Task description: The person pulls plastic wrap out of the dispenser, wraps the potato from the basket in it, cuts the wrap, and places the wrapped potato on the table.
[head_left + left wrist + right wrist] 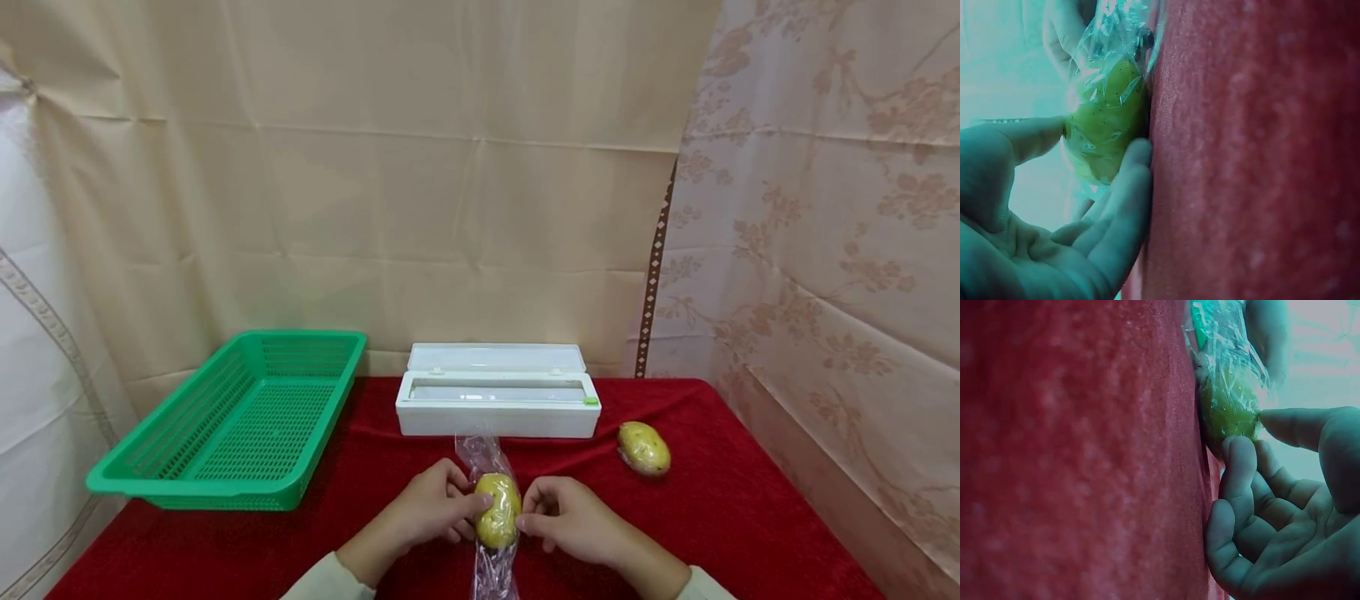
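A yellow potato (497, 521) lies near the front of the red cloth with clear cling film (483, 454) around it. Loose tails of film stick out beyond both ends. From the left, my left hand (442, 508) holds the potato, its thumb on top and fingers low along the side. My right hand (573, 518) pinches the opposite side with thumb and forefinger, its other fingers curled. Both wrist views show the wrapped potato (1107, 119) low against the cloth, the film (1229, 350) wrinkled and shiny over it.
Behind the hands stands a white cling film box (495, 421), lid up, with a green slider at its right end. Another film-wrapped potato (645, 448) lies to the right. A green plastic basket (292, 492) sits at the left. Curtains hang behind and beside the table.
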### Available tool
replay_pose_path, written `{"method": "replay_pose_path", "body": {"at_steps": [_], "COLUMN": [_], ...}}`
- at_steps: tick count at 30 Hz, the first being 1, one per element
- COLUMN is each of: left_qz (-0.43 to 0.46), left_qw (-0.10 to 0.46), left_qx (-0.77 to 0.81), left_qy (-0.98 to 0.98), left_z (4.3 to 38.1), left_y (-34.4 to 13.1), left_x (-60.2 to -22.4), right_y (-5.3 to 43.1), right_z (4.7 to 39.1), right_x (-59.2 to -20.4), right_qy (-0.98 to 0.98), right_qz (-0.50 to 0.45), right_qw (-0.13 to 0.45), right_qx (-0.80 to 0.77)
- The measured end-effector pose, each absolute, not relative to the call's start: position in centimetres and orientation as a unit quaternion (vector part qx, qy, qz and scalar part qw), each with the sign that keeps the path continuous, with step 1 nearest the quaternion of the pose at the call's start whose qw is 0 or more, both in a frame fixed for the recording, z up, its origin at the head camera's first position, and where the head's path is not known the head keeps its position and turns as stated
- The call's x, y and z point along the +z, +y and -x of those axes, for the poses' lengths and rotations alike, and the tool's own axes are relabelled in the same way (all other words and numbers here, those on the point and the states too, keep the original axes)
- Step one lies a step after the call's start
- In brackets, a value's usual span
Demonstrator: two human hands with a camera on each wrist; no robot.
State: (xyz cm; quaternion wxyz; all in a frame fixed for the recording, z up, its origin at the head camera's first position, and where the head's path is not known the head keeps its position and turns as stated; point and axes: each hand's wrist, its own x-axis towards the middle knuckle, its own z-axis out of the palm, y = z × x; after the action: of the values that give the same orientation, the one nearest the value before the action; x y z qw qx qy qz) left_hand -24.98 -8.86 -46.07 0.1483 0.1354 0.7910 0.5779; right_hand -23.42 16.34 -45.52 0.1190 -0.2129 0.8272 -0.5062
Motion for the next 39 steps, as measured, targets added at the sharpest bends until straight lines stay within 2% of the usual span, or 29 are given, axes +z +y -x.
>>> {"method": "replay_pose_path", "body": {"at_steps": [4,8,12,16,22,39], "left_qz": [-0.172,-0.246,-0.376,-0.439,-0.434,-0.398], "left_qw": [0.07,-0.005,-0.043,-0.063,-0.066,-0.081], "left_qx": [0.475,0.385,0.289,0.193,0.146,0.17], "left_qy": [0.86,0.89,0.879,0.875,0.887,0.898], "left_z": [24.8,24.9,24.8,24.6,24.2,23.8], "left_y": [-9.0,-9.5,-10.3,-10.6,-10.1,-9.1], "left_x": [-45.5,-44.6,-43.5,-43.1,-43.4,-44.0], "right_y": [16.4,16.5,16.6,16.7,16.6,15.7], "right_z": [23.3,23.1,22.8,22.6,22.3,21.9], "right_x": [-45.4,-45.0,-44.3,-43.6,-43.2,-43.3], "right_qy": [0.829,0.842,0.857,0.868,0.887,0.904], "right_qz": [0.22,0.252,0.314,0.348,0.366,0.374], "right_qw": [0.113,0.077,0.004,-0.024,0.007,-0.048], "right_qx": [-0.502,-0.47,-0.408,-0.355,-0.284,-0.201]}}
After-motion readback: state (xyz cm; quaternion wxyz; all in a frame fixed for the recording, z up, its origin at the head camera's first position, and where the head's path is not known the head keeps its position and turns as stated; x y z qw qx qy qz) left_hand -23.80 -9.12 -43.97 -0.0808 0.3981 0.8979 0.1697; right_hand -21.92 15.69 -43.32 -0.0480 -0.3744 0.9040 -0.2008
